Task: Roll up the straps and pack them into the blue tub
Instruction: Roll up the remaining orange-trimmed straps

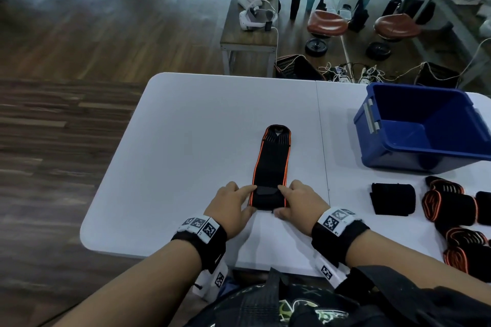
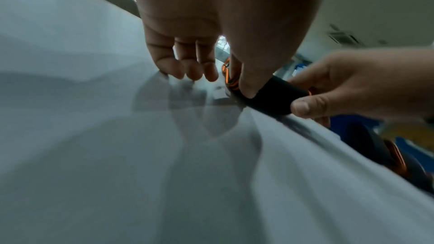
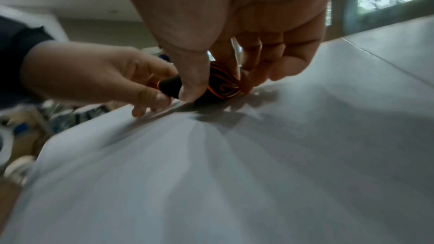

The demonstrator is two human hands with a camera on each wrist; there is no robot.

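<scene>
Left hand [image 1: 230,207]: pinching the rolled near end of the strap [image 1: 271,167], thumb and forefinger.
Right hand [image 1: 300,202]: pinching the roll's other side.
Strap: lying mid-table [image 1: 186,127].
Blue tub [image 1: 425,125]: far right.

Six straps [image 1: 271,167], one tub [image 1: 422,125]

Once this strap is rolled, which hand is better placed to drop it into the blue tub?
Right hand: both hands pinch the strap, but the blue tub stands on the right, beyond it.
</scene>
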